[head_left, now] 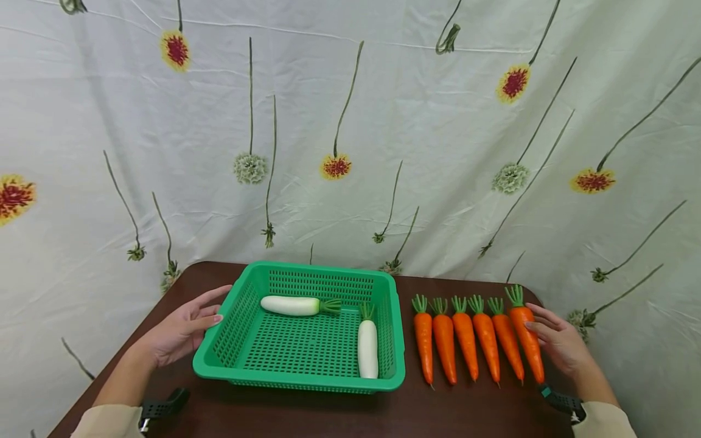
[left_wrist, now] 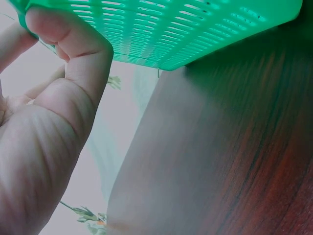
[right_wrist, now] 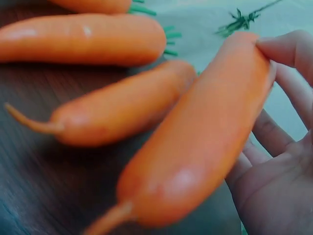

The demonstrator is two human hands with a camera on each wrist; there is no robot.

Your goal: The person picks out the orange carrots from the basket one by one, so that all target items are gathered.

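A green plastic basket (head_left: pixel 298 384) stands on the dark table, with two white radishes inside. One radish (head_left: pixel 290 305) lies crosswise near the back; the other radish (head_left: pixel 367 350) lies lengthwise by the right wall. At the basket's left rim, my left hand (head_left: pixel 177 331) holds on with bent thumb (left_wrist: pixel 73 34) and fingers. Several orange carrots with green tops lie in a row to the right. My right hand (head_left: pixel 566 344) pinches the rightmost carrot (head_left: pixel 528 340) near its top end, fingers on its right side. That carrot looks raised above its neighbour carrot (right_wrist: pixel 122 107) in the right wrist view.
The brown table (head_left: pixel 460 413) ends at rounded back corners. Behind it hangs a pale cloth (head_left: pixel 438 121) printed with flowers. Dark straps (head_left: pixel 164 406) sit at both wrists. The leftmost carrot (head_left: pixel 423 340) lies close to the basket's right side.
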